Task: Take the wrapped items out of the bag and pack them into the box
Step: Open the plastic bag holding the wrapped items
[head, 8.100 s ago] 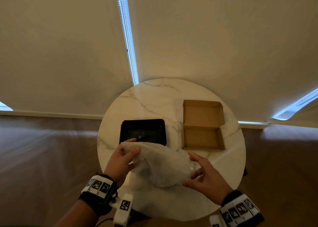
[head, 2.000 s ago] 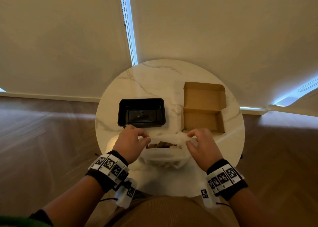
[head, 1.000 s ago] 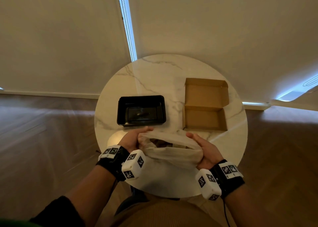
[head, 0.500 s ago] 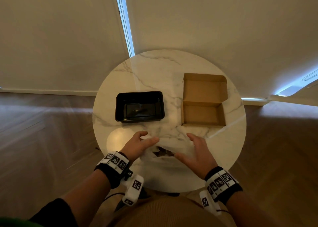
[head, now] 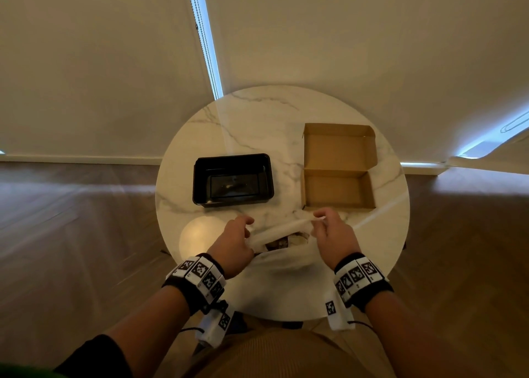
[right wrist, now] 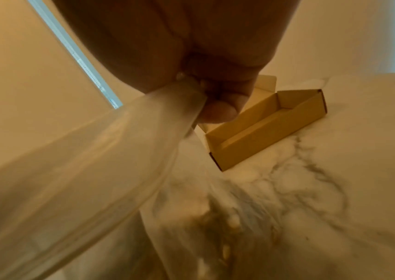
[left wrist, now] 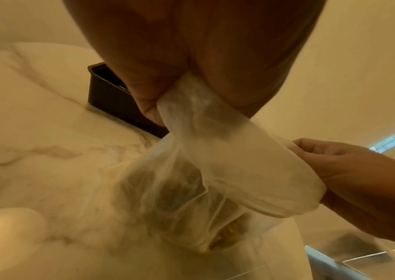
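Legible text, labels, brands, numbers: none. Black-and-white square-pattern marker tags on the black wristbands (head: 200, 277) carry coded patterns only, no readable characters.

Left grip (head: 233, 244) and right grip (head: 333, 236) both pinched shut, forearms extended

sheer plastic bag (head: 282, 230), matt cardboard box (head: 339, 188), polished marble table (head: 257, 125).

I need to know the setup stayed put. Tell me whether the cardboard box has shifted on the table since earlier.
No. The cardboard box sits on the table's right side, level with the black tray, as before.
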